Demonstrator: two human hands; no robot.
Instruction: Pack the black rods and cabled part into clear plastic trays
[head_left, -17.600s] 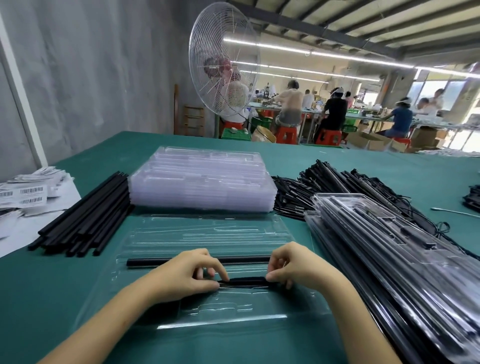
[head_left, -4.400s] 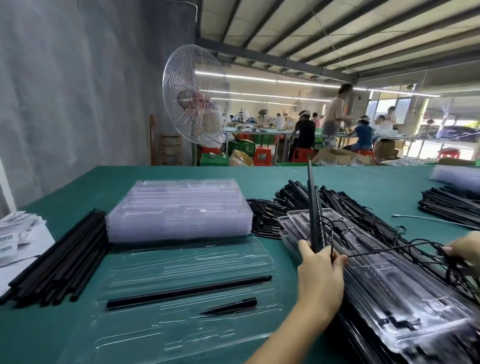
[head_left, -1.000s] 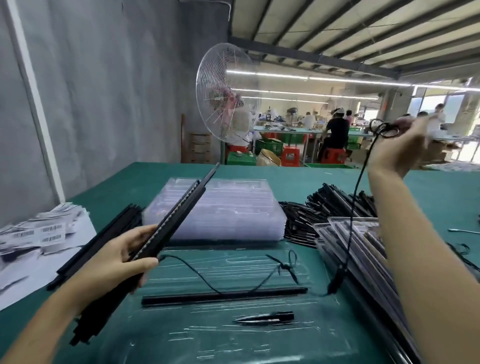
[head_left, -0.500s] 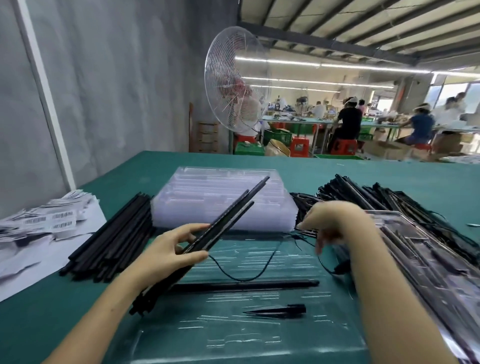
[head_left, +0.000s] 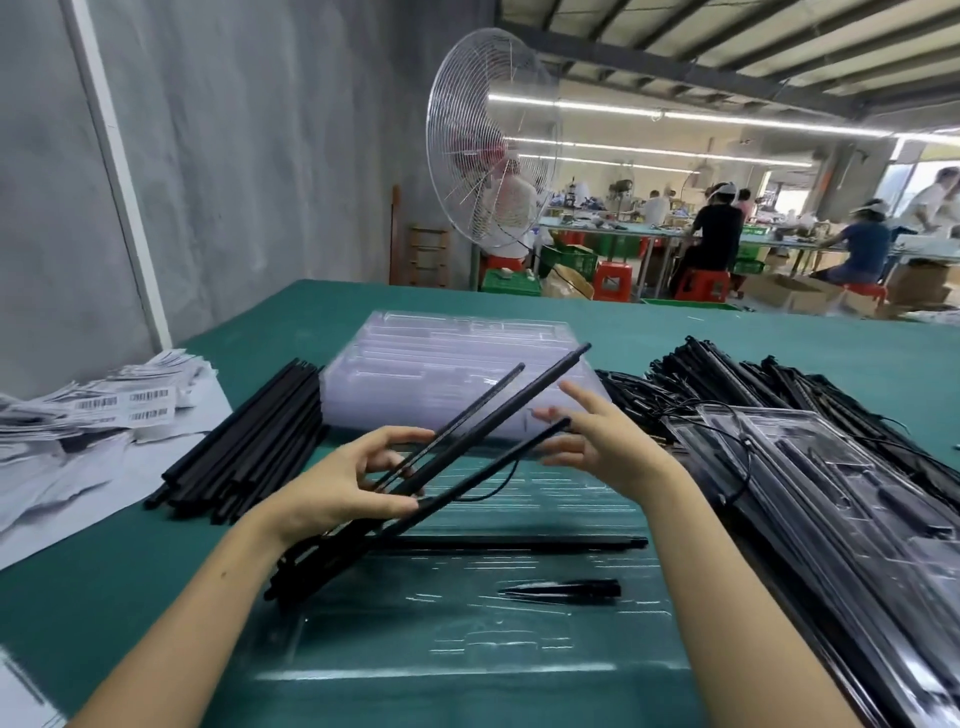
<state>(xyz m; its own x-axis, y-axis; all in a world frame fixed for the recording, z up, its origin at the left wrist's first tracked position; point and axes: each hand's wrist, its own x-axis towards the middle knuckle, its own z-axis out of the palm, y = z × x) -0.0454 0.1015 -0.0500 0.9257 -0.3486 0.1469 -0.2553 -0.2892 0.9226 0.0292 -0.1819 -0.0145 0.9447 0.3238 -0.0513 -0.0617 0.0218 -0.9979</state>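
My left hand (head_left: 343, 483) grips a fanned bundle of three black rods, the cabled part (head_left: 498, 405), tilted up to the right above the clear plastic tray (head_left: 467, 644). A thin black cable (head_left: 498, 486) hangs from it. My right hand (head_left: 597, 441) is just right of the rod tips, fingers spread and straight, touching the lowest rod's tip. In the tray lie a long black rod (head_left: 519, 544) and a short black pointed piece (head_left: 566, 592).
A stack of empty clear trays (head_left: 457, 374) sits behind. Loose black rods (head_left: 249, 441) lie to the left, barcode labels (head_left: 119, 405) beyond them. Packed trays (head_left: 831, 499) and tangled cabled parts (head_left: 727, 379) fill the right. A fan (head_left: 493, 140) stands at the table's far edge.
The rods in my left hand have fanned apart. My right hand opened and moved left to the rod tips; the cable now hangs lower under the rods.
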